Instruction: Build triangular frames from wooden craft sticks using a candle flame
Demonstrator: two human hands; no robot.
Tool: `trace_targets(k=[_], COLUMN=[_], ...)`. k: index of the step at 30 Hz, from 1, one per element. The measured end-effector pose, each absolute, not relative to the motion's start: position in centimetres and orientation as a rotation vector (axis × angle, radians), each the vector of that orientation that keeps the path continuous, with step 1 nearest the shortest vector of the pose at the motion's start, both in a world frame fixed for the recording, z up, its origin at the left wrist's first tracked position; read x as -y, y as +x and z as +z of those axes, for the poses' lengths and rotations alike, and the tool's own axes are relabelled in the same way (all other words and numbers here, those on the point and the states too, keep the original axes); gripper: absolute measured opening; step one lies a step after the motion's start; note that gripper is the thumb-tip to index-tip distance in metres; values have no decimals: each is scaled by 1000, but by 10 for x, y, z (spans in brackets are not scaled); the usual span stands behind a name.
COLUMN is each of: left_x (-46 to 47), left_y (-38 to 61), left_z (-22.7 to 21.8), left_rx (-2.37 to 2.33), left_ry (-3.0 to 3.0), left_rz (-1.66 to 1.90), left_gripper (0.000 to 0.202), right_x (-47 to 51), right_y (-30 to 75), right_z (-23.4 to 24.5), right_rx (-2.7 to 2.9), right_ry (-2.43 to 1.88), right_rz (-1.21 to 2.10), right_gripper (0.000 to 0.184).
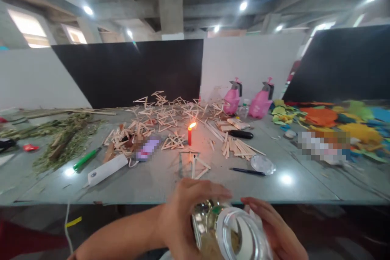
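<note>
A clear jar with a wide open mouth is tilted toward me at the table's front edge. My left hand wraps round its left side, thumb and fingers curved over the body. On the jar's right side, my right hand curls against it, with part of its grip hidden. Something brownish shows inside the jar, too blurred to name. Beyond the hands, an open triangle of wooden sticks lies on the table, one stick tip dark. Behind it stands a lit red candle.
Many joined stick triangles spread across the back. Loose sticks, a pen and a clear round lid lie right of the candle. Left are a white power strip and a green-handled tool. Two pink spray bottles stand behind.
</note>
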State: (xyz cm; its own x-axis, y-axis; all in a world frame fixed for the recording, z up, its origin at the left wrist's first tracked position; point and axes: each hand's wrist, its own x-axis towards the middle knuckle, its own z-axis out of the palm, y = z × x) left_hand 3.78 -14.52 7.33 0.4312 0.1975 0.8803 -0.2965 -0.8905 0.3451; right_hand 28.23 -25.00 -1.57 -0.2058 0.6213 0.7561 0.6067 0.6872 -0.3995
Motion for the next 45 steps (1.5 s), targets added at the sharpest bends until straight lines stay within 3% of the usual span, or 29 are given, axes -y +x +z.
trace_targets(k=[2,4,10,14,17,21,23,27,33,41,45], left_x=[153,163,168,149,134,118,116,125,155,170,159], left_y=[44,43,19,2,-6,-6,-5,-5,0,13,9], left_z=[42,22,9,1,-13,-27,-28,-18,3,1,10], left_rx=[-52,-388,-660,-623,-547,-337,-298,-489,-896,-1356,-1334], left_ry=[2184,2208,1860,1859,1755,1610,1621,1674,1996,2365,2295], left_rz=[1392,1057,339,210,-71,-353,-350,-185,170,349,352], left_gripper=[81,76,49,62,59,70,68,59,48,47,48], right_x=[243,242,244,237,230,220,214,201,191,175,173], right_y=[274,266,257,254,250,242,239,231,220,208,214], right_z=[-3,9,35,53,60,47,31,3,0,-2,1], right_rx=[1700,1657,2049,2347,2560,2711,2703,2505,2198,1911,1930], right_ry=[-906,-829,-907,-884,-707,-595,-596,-599,-1034,-1475,-1367], right_rz=[168,246,400,394,319,131,-23,-220,10,127,205], right_gripper=[40,36,39,32,25,21,24,47,28,36,43])
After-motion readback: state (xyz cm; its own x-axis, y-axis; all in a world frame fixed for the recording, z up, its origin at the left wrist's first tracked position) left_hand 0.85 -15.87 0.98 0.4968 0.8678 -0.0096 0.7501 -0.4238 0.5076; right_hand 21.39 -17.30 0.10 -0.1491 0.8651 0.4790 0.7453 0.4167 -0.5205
